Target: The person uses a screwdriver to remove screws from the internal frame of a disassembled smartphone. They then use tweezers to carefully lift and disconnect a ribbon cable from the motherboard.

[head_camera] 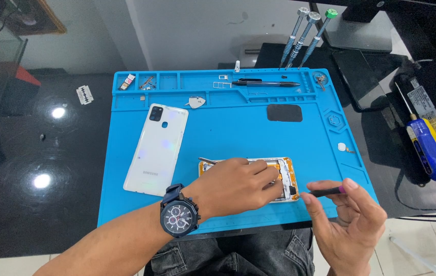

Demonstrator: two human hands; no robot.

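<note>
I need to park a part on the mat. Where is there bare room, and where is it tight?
Bare mat lies between the white back cover, the black pad and the opened phone. The strip right of the pad is also mostly free. Crowded: the top trays by the pen, and around the left hand and right hand.

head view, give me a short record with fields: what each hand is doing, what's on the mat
left hand: rests on the opened phone, with tweezers poking out from under it
right hand: holds a black tool, tip near the phone's corner
mat: blue; white back cover lies left of the phone
mat tray: pen
behind mat: three screwdrivers
</note>
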